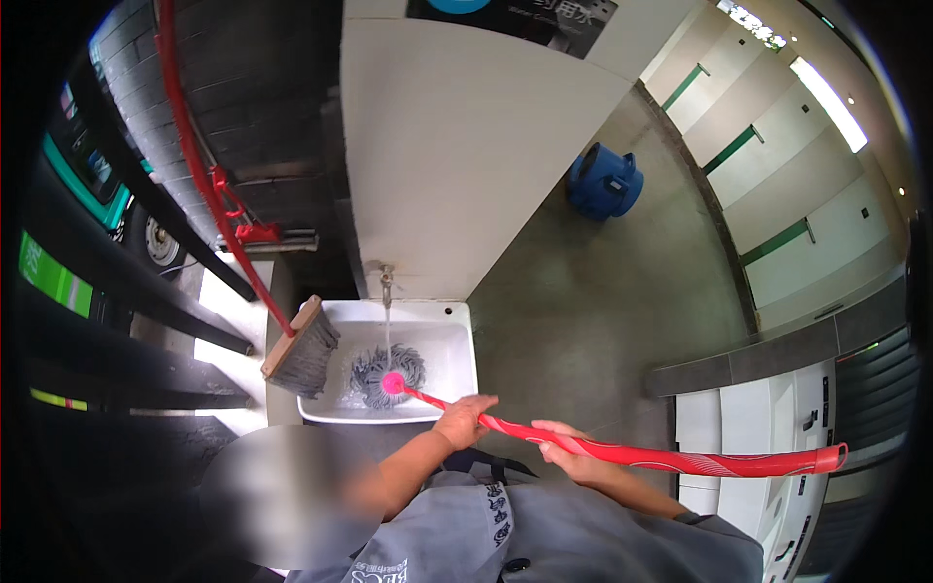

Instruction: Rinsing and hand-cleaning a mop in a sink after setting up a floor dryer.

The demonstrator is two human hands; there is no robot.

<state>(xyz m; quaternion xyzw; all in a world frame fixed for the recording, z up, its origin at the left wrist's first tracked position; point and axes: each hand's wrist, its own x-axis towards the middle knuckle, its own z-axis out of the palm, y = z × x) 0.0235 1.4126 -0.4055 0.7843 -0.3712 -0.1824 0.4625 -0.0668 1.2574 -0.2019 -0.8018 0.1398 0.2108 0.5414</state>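
Note:
My left hand (463, 423) is around the lower part of a red mop handle (656, 457). Farther up the shaft, my right hand (572, 452) holds the same handle, which slants out to the right. At its lower end, a pink hub (393, 382) sits amid grey mop strands (368, 372) spread in a white mop sink (441, 357). A stream of water runs from a metal tap (387, 280) onto the strands. Beside the sink's left rim is a broom's wooden head (280, 350) with grey bristles; its red handle (189, 146) reaches up and away.
A blue drum-shaped container (605, 182) lies on the grey floor (554, 306) beyond the white wall (466, 146). Dark upright bars (146, 299) stand at the left. Another red-fitted mop or squeegee (259, 232) leans there. White cabinets (743, 430) are at the right.

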